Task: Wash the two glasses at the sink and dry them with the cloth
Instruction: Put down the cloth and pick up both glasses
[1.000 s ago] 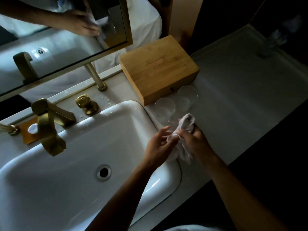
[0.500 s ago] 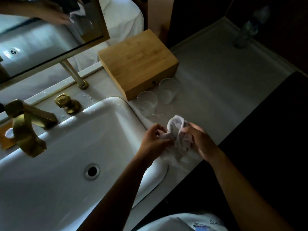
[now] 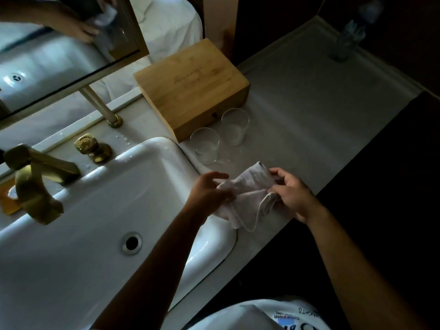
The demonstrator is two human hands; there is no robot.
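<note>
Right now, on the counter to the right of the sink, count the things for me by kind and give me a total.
Glasses: 2, one nearer the sink, one further right
Wooden box: 1
Cloth: 1, held by left hand and right hand
Bottle: 1
Total: 5

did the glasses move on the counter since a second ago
No. Both glasses stand in the same place against the front corner of the wooden box; only the camera moved.
</note>
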